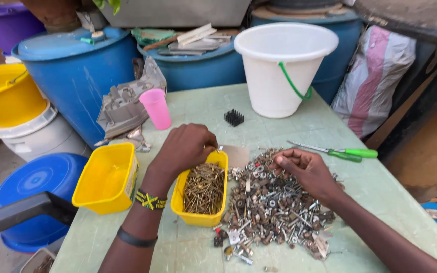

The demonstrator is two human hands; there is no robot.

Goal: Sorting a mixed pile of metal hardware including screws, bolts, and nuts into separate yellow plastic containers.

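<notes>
My left hand [185, 147] hovers over the far end of a yellow tub [196, 218] filled with thin brass-coloured screws [204, 188]; its fingers are pinched together, and what they hold is too small to tell. My right hand [304, 169] rests on the far edge of a big pile of mixed bolts, nuts and washers [271, 207] on the pale green table [299, 129], fingers curled into the pile. A second yellow tub [106, 178] stands to the left near the table's edge, with nothing visible inside it.
A pink cup [157, 108], a small black finned block [233, 118], a white bucket with a green handle [281, 68] and green-handled pliers [347, 152] stand farther back. A grey metal casting [125, 106] lies at the left. Blue barrels [84, 76] and a yellow bucket [6, 93] surround the table.
</notes>
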